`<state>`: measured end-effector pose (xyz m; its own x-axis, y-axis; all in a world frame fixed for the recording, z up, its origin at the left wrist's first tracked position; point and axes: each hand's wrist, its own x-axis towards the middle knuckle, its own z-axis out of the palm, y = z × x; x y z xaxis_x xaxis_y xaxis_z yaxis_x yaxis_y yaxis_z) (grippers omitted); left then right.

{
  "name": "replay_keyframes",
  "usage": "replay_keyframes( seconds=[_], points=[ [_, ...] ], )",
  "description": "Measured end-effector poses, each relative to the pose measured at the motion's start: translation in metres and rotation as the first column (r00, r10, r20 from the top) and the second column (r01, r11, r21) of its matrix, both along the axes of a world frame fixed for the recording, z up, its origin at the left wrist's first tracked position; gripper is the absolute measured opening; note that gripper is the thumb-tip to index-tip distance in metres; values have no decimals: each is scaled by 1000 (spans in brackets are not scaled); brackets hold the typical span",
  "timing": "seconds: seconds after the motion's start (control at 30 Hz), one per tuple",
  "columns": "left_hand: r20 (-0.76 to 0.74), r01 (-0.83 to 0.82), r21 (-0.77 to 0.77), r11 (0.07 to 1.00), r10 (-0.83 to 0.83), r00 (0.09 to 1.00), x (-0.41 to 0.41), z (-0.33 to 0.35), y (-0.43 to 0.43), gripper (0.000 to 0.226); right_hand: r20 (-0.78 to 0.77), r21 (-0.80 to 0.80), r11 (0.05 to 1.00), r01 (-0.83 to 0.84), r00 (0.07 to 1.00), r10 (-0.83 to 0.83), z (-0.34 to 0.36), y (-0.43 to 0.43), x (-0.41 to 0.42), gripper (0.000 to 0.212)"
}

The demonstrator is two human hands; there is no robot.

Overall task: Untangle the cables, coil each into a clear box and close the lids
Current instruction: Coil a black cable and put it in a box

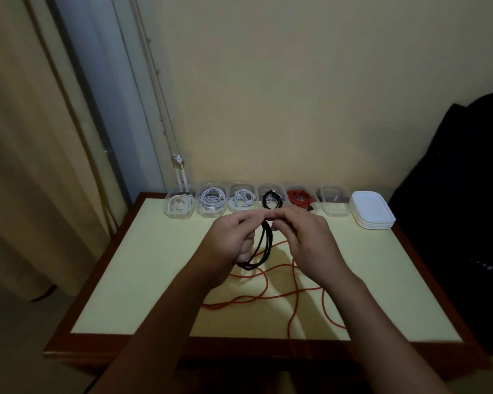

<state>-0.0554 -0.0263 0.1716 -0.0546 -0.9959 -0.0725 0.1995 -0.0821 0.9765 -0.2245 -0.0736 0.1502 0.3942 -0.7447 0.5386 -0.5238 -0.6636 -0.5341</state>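
At frame centre, the left hand [230,240] and the right hand [305,240] are raised above the table [143,280], both pinching a looped black cable [258,253]. No legible writing.

Left hand [234,240] fingers curl round a black cable [261,251], looped; right hand [305,240] fingers pinch its top. Below the fingers a red cable [265,282] sprawls on the table [143,280]. Beyond the fingertips stand six boxes [335,213], with lids [372,213] stacked rightmost.
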Motion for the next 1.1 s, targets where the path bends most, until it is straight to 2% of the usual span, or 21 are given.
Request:
replay_keyframes(
  seconds=[0.23, 0.33, 0.47, 0.53, 0.6, 0.67, 0.73, 0.87, 1.0, 1.1],
  points=[
    [-172, 40, 70, 997, -27, 985, 3, 3, 1, 31, -129, -200, 979, 48, 989, -74, -6, -6, -8, 14],
    [-259, 90, 115, 989, -57, 964, 3, 5, 2, 40, -115, -226, 972, 70, 989, -98, -8, -4, -7, 8],
    [-376, 167, 171, 971, -93, 922, 5, 7, 2, 38, -71, -257, 960, 111, 989, -134, -8, -2, -6, 13],
    [-415, 194, 187, 963, -102, 904, 4, 7, 3, 37, 27, -164, 975, 150, 989, -148, -7, 2, -4, 12],
    [-435, 204, 193, 960, -102, 895, 3, 7, 4, 36, 204, 103, 975, 196, 956, -213, -4, 7, 0, 11],
    [-446, 201, 199, 959, -94, 890, 2, 8, 4, 34, 359, 393, 910, 130, 890, -282, -1, 10, 4, 12],
    [-439, 193, 204, 960, -87, 894, 2, 8, 3, 31, 470, 539, 842, 1, 829, -302, 0, 11, 5, 13],
    [-416, 178, 213, 961, -75, 906, 4, 7, 1, 35, 681, 647, 691, -323, 652, -333, 8, 18, 6, 7],
    [-425, 186, 217, 958, -79, 902, 2, 5, 3, 34, 742, 661, 581, -476, 531, -409, 13, 24, 8, 13],
    [-455, 198, 198, 960, -89, 886, 0, 4, 9, 30, 749, 655, 440, -614, 449, -488, 17, 30, 9, 21]
  ],
)
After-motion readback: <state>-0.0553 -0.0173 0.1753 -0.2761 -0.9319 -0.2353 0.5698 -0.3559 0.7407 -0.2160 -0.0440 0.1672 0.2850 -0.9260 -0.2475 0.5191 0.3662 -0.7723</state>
